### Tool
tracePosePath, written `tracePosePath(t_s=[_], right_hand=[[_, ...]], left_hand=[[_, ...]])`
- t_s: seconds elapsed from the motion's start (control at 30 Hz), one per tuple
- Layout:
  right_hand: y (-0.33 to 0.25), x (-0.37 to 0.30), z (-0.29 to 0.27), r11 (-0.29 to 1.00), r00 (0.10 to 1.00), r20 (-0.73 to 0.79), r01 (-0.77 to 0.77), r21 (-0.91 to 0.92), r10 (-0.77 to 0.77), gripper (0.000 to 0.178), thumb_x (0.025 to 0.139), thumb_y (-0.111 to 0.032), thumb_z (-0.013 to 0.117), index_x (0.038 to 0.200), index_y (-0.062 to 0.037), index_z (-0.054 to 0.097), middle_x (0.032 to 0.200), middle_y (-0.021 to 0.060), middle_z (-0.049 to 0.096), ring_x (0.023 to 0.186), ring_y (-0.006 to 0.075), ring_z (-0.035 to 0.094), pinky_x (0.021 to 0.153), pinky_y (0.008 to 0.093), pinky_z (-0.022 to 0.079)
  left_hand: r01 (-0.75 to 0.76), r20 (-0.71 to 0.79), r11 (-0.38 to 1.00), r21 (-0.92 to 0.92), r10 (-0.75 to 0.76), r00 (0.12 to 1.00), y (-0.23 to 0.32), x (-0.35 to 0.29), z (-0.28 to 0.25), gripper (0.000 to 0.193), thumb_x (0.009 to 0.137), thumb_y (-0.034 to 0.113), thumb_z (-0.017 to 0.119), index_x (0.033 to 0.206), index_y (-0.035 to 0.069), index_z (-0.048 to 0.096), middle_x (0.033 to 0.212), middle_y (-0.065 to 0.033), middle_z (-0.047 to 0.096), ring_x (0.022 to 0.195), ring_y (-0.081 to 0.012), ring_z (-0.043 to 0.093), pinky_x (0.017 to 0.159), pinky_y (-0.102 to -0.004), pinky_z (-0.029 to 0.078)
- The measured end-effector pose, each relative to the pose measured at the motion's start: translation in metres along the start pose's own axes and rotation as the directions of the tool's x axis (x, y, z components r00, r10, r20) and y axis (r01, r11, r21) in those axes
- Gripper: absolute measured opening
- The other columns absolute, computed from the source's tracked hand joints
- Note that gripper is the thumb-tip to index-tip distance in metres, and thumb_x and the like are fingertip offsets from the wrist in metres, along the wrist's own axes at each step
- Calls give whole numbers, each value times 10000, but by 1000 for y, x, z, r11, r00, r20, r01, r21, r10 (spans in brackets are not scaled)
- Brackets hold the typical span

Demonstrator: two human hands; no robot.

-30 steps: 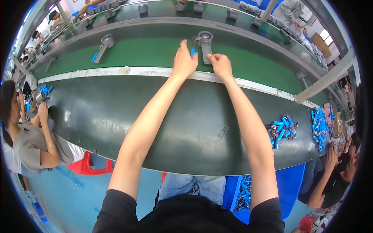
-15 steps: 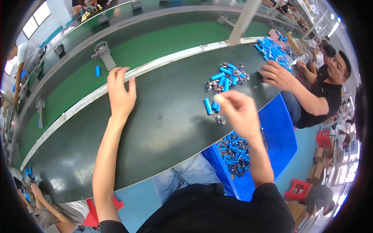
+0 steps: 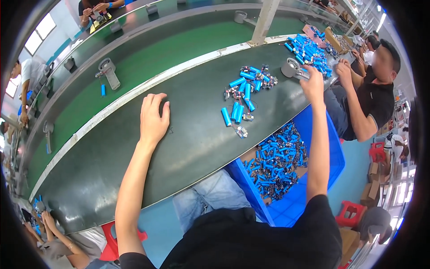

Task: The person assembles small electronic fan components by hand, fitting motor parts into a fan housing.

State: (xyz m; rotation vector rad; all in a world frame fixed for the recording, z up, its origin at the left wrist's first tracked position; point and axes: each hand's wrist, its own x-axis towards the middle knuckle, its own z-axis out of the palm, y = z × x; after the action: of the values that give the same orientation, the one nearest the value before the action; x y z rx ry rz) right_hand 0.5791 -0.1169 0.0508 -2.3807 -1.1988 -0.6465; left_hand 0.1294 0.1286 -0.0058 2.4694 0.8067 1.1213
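My right hand (image 3: pixel 313 86) reaches to the far right of the dark work surface (image 3: pixel 188 148). Its thumb and fingers close around the handle end of a grey plastic housing (image 3: pixel 290 67) with a round ring-shaped head. Over the left-middle of the surface is my left hand (image 3: pixel 153 120), holding nothing, its fingers loosely bent and the thumb apart. Between the hands lies a loose group of blue cylindrical batteries (image 3: pixel 247 91) with small circuit boards and wires attached. A few of them, with a board (image 3: pixel 241 132), lie nearest to me.
A blue bin (image 3: pixel 329 148) full of similar batteries stands against the table's near edge. More batteries (image 3: pixel 309 51) are heaped at the far right, beside a co-worker (image 3: pixel 354 98). Beyond a pale rail, a green conveyor (image 3: pixel 179 58) carries grey housings (image 3: pixel 109 74). A post (image 3: pixel 265 22) rises from the rail.
My right hand has left the nearest batteries and moved far right onto the grey housing, now visible there. The co-worker's hand has drawn back. My left hand has shifted slightly right in view.
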Motion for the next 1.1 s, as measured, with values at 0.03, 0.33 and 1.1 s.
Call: tracePosePath(t_s=[0.03,0.33,1.1], right_hand=[[33,13,11,999,999,37,25,-30,-24,509,749,-147,698,1242,-53,613,1233,177,617,1175,361,551,974,431,459],[31,5,9,998,965,261,-8,70,-11,464,844,-287,701,1213,-20,609,1140,187,627,1055,341,602,917,418,475],[-330,-106,-55,186,837,343,-290,939,-426,315,968,-91,547,1248,37,612,1114,92,610,967,144,591,875,265,466]], left_hand=[[-16,13,1000,-4,16,1000,0,1,4,200,884,62,629,1076,14,605,941,-104,565,827,-244,550,750,-346,476],[54,-10,996,-69,-54,998,3,-1,-2,169,865,57,629,1030,23,621,959,-116,582,929,-307,556,809,-395,457],[488,250,443,-752,-494,833,60,-40,-87,309,995,224,550,891,-47,656,676,22,540,647,-33,441,554,-254,366]])
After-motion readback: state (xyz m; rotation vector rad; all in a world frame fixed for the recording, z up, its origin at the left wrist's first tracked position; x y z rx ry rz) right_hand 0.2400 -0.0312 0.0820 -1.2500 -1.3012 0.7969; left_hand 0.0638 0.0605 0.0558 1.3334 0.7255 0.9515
